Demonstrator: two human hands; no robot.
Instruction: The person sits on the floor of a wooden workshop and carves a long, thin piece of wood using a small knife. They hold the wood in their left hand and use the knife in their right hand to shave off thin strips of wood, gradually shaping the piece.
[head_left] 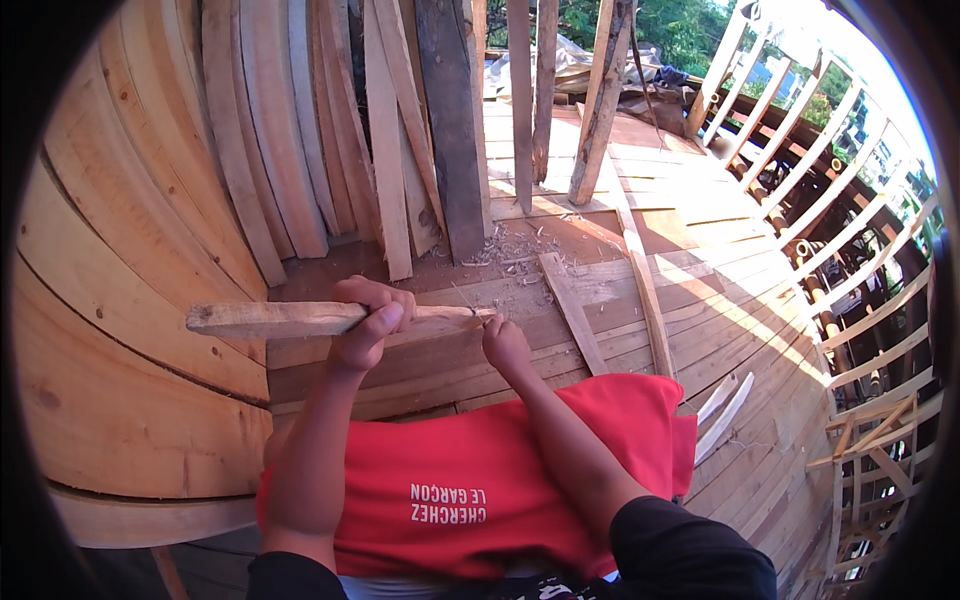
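Observation:
My left hand [374, 322] is wrapped round a rough length of wood [270, 319], held nearly level above the plank floor. Its thick, squared end sticks out to the left; to the right of my fist the wood narrows. At that thin right end my right hand [507, 342] is closed in a pinch. A small dark, thin piece shows at the wood's tip beside those fingers, too small to name. Below both hands a red cloth or garment [430, 450] with white print spreads over my lap.
Wood shavings [520, 262] litter the floor by a loose short board [573, 312]. A long narrow strip [640, 280] lies farther right. Upright boards [270, 130] lean at the back left, beside a curved plank wall [150, 290]. White strips [724, 420] lie right; slatted railing [790, 130] runs beyond.

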